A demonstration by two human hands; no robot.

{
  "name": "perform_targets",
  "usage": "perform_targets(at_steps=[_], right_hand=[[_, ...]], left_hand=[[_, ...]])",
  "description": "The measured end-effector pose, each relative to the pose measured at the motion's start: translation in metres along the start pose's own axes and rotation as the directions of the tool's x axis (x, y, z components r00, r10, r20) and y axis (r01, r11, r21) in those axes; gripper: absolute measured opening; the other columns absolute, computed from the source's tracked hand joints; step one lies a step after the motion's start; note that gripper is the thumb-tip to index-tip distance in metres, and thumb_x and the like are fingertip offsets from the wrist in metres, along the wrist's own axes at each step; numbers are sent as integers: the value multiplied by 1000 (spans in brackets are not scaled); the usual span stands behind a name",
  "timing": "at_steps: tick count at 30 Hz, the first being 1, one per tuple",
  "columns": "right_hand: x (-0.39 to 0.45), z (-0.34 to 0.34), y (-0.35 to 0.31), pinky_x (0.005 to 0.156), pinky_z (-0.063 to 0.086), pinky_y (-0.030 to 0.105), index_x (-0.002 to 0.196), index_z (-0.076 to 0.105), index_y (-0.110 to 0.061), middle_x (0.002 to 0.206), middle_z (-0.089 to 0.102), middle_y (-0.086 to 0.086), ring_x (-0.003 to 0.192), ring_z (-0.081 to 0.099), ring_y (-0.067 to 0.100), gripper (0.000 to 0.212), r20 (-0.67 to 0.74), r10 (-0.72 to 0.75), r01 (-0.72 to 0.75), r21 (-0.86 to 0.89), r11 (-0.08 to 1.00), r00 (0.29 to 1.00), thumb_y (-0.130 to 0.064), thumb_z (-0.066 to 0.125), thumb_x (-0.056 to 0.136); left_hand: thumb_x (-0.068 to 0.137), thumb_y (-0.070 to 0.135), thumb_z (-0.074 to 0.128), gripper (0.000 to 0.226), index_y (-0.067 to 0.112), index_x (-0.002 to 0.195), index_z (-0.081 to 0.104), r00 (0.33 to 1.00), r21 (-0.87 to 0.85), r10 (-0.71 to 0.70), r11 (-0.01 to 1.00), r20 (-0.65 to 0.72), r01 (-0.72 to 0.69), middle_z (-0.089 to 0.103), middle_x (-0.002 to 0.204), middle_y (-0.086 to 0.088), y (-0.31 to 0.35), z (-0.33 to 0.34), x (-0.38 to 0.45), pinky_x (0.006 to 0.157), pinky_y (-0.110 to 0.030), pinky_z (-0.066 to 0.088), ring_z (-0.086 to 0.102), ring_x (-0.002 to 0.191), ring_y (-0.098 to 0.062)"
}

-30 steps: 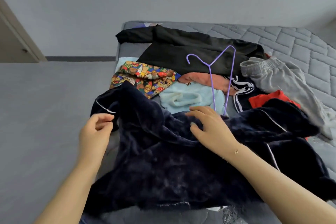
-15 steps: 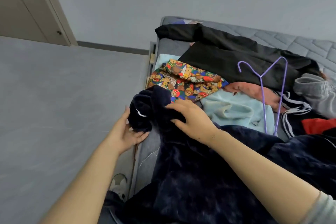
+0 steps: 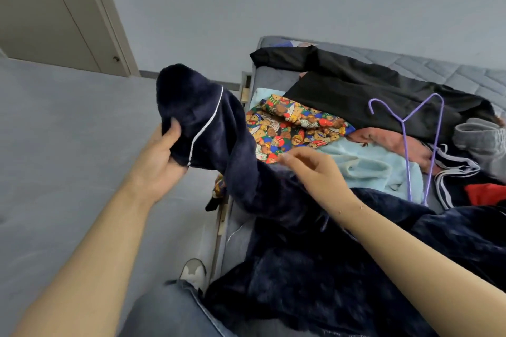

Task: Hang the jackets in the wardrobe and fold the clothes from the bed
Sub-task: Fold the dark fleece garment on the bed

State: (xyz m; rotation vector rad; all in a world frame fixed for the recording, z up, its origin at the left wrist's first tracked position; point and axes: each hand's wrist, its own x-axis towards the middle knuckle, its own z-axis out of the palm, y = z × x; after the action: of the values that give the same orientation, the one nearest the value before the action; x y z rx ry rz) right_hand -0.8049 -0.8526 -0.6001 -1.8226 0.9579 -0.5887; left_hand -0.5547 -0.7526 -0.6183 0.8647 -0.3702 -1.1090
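Note:
A dark navy velvet jacket (image 3: 315,262) with white piping lies across the near end of the bed (image 3: 438,65). My left hand (image 3: 158,156) grips one sleeve end of it and holds that end lifted off the bed's left side. Just right of the raised sleeve, my right hand (image 3: 312,169) hovers over the jacket with loosely curled fingers and holds nothing. A purple wire hanger (image 3: 405,131) lies on the clothes pile behind. A black jacket (image 3: 369,90) is spread at the far end.
A bear-print garment (image 3: 290,128), a light blue fleece (image 3: 367,167), a pink piece (image 3: 383,139), grey sweatpants (image 3: 479,139) and a red item (image 3: 484,191) lie on the bed. A closed door (image 3: 49,13) stands at the far left. My shoe (image 3: 193,272) is by the bed frame.
My left hand has raised the sleeve end up and left, off the bed. My right hand has let go of the sleeve and drawn back to the right. The view has swung left.

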Motion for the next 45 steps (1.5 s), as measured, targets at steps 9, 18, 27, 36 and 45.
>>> perform_targets(at_steps=[9,18,27,36,45], right_hand=[[27,13,-74,102,46,21,144,43,-23,126,65,-3,118,60,5,68,453,-86,-60,299,953,888,-33,68,82],[-13,-6,-82,63,49,27,82,63,-14,70,60,4,65,55,16,12,53,-237,224,185,957,970,-7,65,91],[-119,-46,-4,53,47,20,78,56,-16,52,61,1,47,58,16,19,-601,266,105,509,854,754,-19,73,86],[-186,-70,86,87,50,37,116,56,-20,122,60,9,101,62,19,30,-526,663,-245,654,716,533,-16,68,89],[-173,-109,112,95,53,46,128,57,-18,112,71,8,103,68,27,59,-413,694,-326,665,672,590,-37,81,77]], left_hand=[[102,0,34,42,-1,144,38,974,364,94,916,206,-166,47,145,-19,62,48,-40,113,-36,33,48,130,-29],[90,18,52,48,12,137,48,965,382,-29,921,262,-76,61,130,-4,65,67,-67,105,-32,45,58,120,-18],[85,26,72,74,41,146,33,918,866,-314,497,243,-59,34,150,22,-51,59,-79,110,-18,26,29,139,4],[83,41,73,78,38,148,31,880,949,-360,60,310,-310,22,158,13,-106,79,-38,120,-39,19,13,148,-11],[76,31,79,44,47,100,45,898,966,-357,105,257,-235,60,111,11,-109,85,-26,92,-38,50,59,106,-12]])
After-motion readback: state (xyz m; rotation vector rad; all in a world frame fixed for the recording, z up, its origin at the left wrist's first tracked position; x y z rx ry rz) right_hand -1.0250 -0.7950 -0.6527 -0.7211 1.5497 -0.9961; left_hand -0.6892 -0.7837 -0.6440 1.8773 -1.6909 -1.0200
